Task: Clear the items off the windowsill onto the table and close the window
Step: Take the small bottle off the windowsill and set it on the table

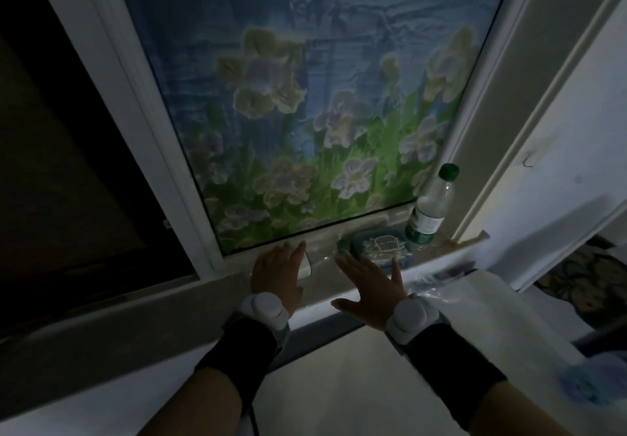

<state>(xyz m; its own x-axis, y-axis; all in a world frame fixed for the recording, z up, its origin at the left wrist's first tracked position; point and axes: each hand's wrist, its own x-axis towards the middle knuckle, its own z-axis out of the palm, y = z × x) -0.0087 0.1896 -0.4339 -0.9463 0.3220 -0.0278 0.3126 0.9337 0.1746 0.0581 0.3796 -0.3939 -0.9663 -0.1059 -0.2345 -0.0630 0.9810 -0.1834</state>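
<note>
A clear plastic bottle [431,205] with a green cap and green label stands upright at the right end of the windowsill [190,291]. Left of it lies a flat blue box [380,245] with a pale picture on its lid. A small white object [306,263] lies beside my left hand [279,272], whose fingers rest spread near it on the sill. My right hand [369,286] hovers open over the sill, fingertips just short of the blue box. The window pane [305,96] carries a flower-patterned film; the left side [68,164] is dark.
A table [509,303] with a white covering and a clear plastic wrapper stands at the right, against the sill. A white window frame post [135,113] divides the two panes. A white wall reveal rises on the right. The scene is dim.
</note>
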